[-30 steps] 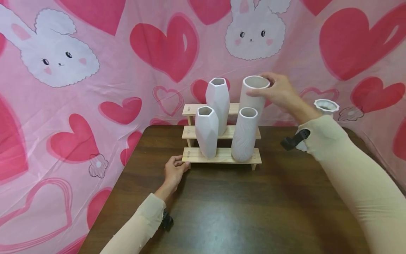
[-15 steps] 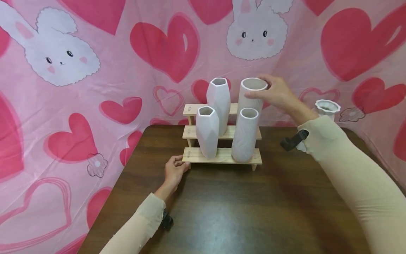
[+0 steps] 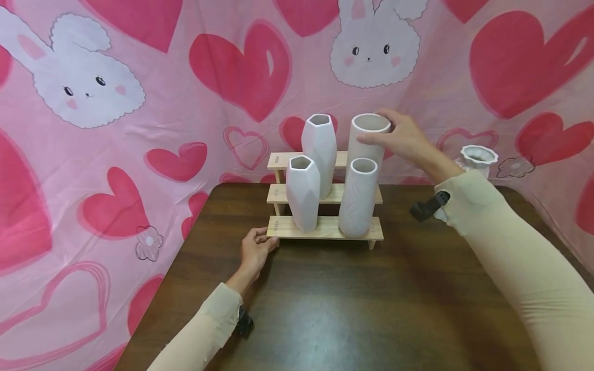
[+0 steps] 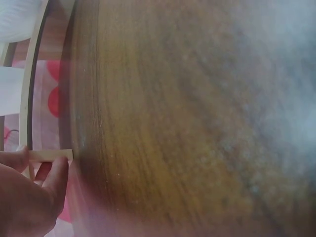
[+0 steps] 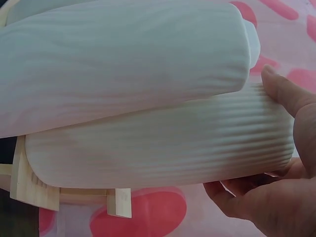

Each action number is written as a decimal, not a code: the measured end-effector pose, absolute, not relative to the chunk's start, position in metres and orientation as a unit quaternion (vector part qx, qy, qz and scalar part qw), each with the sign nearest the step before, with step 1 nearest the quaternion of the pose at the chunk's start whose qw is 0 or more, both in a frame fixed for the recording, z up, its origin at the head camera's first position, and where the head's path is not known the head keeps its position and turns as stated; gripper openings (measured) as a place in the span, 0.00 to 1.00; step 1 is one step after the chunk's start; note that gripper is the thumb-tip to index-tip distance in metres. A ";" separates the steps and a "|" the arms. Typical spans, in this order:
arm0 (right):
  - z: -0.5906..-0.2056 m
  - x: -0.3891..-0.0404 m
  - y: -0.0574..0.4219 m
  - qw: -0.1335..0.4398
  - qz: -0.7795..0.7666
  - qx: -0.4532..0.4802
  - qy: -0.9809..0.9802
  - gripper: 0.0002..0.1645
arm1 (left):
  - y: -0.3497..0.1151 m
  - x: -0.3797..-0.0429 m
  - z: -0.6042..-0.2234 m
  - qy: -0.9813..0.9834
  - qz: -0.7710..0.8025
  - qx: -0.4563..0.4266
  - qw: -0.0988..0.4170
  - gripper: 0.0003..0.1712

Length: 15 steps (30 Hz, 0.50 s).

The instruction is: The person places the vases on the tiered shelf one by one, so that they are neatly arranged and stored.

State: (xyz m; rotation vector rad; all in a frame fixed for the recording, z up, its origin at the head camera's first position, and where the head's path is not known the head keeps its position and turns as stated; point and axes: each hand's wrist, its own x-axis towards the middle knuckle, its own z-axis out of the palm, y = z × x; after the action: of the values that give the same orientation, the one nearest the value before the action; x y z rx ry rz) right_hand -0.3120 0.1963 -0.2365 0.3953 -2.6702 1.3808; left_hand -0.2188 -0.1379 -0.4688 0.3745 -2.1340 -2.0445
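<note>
My right hand (image 3: 402,136) grips a tall, round, ribbed white vase (image 5: 158,148) near its rim, thumb on the near side. This vase stands upright over the middle step of a three-step wooden stand (image 3: 328,225); a shorter round textured vase (image 3: 357,206) on the lowest step hides its base in the head view. My left hand (image 3: 255,251) holds the left end of the lowest step, and the left wrist view shows fingers (image 4: 59,180) at the wood there. On the stand's left side, a faceted white vase (image 3: 302,198) is on the lowest step and a taller one (image 3: 320,147) is behind.
Behind my right forearm, at the right of the table (image 3: 297,304), is another white vase with a scalloped rim (image 3: 480,154), partly hidden by the sleeve. A pink cloth (image 3: 223,98) with hearts and rabbits hangs close behind the table.
The ribbed vase in my right hand has shifted slightly left and down, mostly in the first half second. My left hand stays at the stand's end.
</note>
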 end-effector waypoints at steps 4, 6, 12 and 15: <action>-0.236 -0.311 0.197 0.046 0.454 0.135 -0.880 0.42 | -0.138 -0.220 -0.470 -0.714 -0.685 0.122 0.083 0.19; -0.235 -0.310 0.197 0.037 0.457 0.140 -0.878 0.43 | -0.138 -0.220 -0.471 -0.714 -0.685 0.121 0.083 0.19; -0.232 -0.307 0.211 0.015 0.479 0.149 -0.865 0.48 | -0.137 -0.220 -0.471 -0.711 -0.688 0.120 0.084 0.19; -0.232 -0.305 0.225 0.021 0.484 0.148 -0.862 0.48 | -0.137 -0.219 -0.471 -0.711 -0.688 0.121 0.082 0.19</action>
State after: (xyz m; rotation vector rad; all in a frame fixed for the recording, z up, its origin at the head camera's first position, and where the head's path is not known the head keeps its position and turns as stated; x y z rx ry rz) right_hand -0.3049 0.2248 -0.2324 0.4582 -2.6729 1.5022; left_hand -0.2188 -0.1370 -0.4707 0.3604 -2.1251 -2.0544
